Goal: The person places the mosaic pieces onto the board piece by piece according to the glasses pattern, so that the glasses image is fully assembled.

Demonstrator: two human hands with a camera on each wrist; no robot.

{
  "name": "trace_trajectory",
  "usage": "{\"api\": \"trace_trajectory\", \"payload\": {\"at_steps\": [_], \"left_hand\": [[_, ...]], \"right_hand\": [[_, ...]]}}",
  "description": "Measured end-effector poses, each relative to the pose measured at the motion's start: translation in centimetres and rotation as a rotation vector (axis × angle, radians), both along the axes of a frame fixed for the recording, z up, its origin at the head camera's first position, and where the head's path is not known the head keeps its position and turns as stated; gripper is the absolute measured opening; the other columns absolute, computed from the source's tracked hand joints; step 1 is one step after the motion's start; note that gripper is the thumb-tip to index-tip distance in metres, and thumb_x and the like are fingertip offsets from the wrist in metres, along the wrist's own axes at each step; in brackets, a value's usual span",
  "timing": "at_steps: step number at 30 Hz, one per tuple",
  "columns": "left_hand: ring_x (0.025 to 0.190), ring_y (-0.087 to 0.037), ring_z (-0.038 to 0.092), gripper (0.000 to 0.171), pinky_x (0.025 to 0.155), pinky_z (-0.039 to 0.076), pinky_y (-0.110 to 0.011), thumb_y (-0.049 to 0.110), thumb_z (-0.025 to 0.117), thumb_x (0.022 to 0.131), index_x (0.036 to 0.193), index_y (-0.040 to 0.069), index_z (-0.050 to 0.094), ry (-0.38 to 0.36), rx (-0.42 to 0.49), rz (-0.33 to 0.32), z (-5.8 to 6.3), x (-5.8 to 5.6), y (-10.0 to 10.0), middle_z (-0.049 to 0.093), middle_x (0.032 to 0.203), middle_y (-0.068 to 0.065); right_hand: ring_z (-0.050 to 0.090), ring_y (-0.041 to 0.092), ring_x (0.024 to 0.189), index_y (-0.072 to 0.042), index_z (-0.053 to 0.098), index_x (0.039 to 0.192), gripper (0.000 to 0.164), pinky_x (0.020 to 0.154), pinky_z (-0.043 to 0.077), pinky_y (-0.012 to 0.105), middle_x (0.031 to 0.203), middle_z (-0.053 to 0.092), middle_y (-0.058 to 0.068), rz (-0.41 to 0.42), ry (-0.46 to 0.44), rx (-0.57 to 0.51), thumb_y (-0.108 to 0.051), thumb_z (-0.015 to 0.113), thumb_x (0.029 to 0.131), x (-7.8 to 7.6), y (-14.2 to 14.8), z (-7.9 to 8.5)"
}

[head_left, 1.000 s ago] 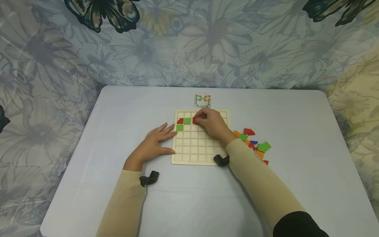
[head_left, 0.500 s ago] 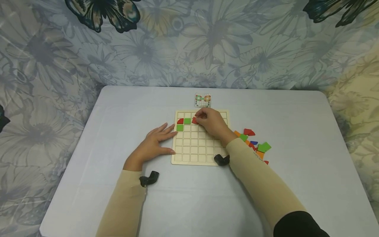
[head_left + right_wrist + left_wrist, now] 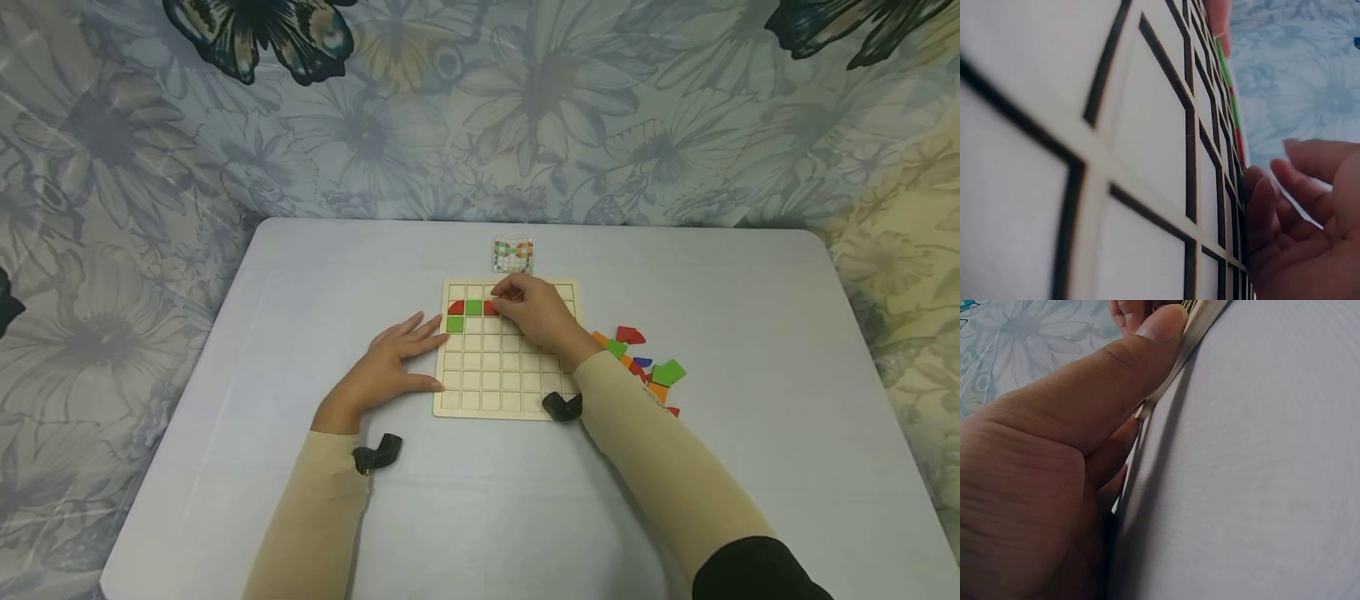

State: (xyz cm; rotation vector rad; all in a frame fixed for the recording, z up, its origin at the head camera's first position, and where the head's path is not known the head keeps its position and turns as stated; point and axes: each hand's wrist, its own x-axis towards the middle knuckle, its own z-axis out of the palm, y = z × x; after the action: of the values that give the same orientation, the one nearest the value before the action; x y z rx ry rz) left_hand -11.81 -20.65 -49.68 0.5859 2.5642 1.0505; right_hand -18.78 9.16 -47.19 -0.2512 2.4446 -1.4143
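Observation:
A pale wooden grid board [image 3: 491, 362] lies on the white table. My left hand [image 3: 390, 362] steadies its left edge with fingers spread, and the thumb [image 3: 1163, 328] presses that edge in the left wrist view. Over the board's upper part, my right hand [image 3: 542, 315] pinches a red tile [image 3: 490, 308] with thumb and forefinger. That tile sits in a square of the second row, partly hidden by the fingertips. Left of it in the row are a green square tile [image 3: 474, 307] and a red rounded tile [image 3: 456, 307]. Another green tile [image 3: 455, 324] fills the square below.
A small pattern card [image 3: 513, 254] lies behind the board. To the right, partly behind the right forearm, are loose red, orange, blue and green pieces [image 3: 667, 372]. A flowered cloth [image 3: 480, 125] hangs behind the table [image 3: 750, 333].
The red tile under my right fingertips was tilted half a second ago and now lies straight in its square, beside the green one. My left hand has stayed put.

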Motion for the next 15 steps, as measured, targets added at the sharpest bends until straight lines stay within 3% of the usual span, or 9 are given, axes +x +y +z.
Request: {"api": "trace_trajectory", "payload": {"at_steps": [8, 15], "left_hand": [[0.164, -0.013, 0.010, 0.087, 0.130, 0.007, -0.055, 0.043, 0.095, 0.085, 0.161, 0.025, 0.057, -0.002, -0.022, 0.022, 0.0, 0.1, 0.1, 0.031, 0.172, 0.017], [0.164, -0.014, 0.011, 0.087, 0.130, 0.007, -0.055, 0.040, 0.096, 0.084, 0.161, 0.024, 0.057, -0.001, -0.017, 0.025, 0.0, 0.1, 0.1, 0.031, 0.172, 0.015]], "right_hand": [[0.064, 0.023, 0.102, -0.021, 0.072, 0.128, 0.031, 0.090, 0.052, 0.045, 0.115, 0.071, 0.000, 0.021, 0.016, -0.058, -0.045, 0.067, 0.109, 0.5, 0.8, 0.2], [0.066, 0.027, 0.107, -0.015, 0.069, 0.135, 0.043, 0.091, 0.055, 0.050, 0.126, 0.069, 0.003, 0.037, 0.041, -0.183, -0.050, 0.063, 0.110, 1.2, 2.5, 1.2]]}}
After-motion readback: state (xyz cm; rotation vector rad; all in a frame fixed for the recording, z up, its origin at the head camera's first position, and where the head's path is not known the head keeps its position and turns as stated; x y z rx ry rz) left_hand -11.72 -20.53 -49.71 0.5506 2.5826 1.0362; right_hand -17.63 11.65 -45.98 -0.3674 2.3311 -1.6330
